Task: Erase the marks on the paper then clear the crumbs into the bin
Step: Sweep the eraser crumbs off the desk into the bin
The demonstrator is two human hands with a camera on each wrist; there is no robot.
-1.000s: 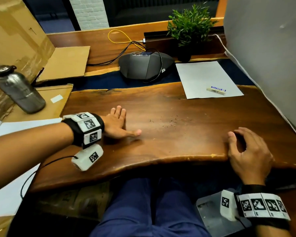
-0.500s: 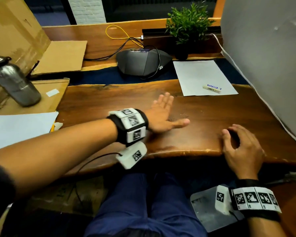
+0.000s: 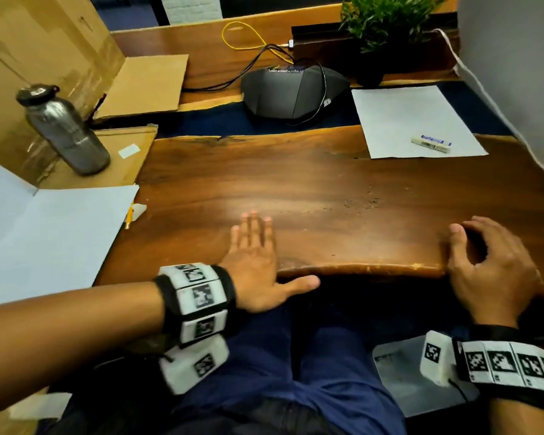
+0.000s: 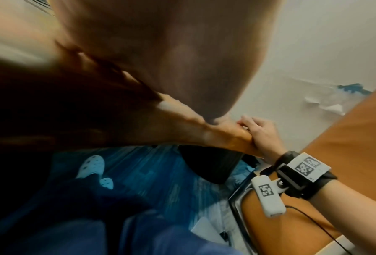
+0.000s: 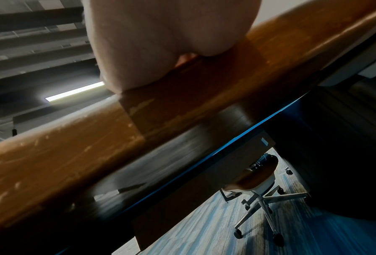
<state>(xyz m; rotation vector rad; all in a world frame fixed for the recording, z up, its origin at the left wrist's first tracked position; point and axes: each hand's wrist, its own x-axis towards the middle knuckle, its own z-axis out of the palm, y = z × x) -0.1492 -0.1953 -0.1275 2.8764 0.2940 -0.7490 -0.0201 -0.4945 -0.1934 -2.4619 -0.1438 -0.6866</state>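
Loosely scattered crumbs [image 3: 360, 205] on table [image 3: 296, 171], between both hands, nearer right hand [image 3: 492, 271]

We observed an office: a wooden worktop [image 3: 296, 171] carried a conference speakerphone [image 3: 292, 89] with cables, sheets of paper [image 3: 412, 120] and a potted plant [image 3: 387, 23]; a swivel chair [image 5: 259, 186] stood on blue carpet [image 5: 215, 229].

The right hand [image 5: 161, 39] fills the top of the picture, seen from below and very close. It rests on the rounded front edge of the brown wooden surface [image 5: 73, 155], which runs slanted across the view. Under the surface it is dark. Farther down stands a chair with wheels [image 5: 257, 186] on a blue striped floor [image 5: 204, 229].
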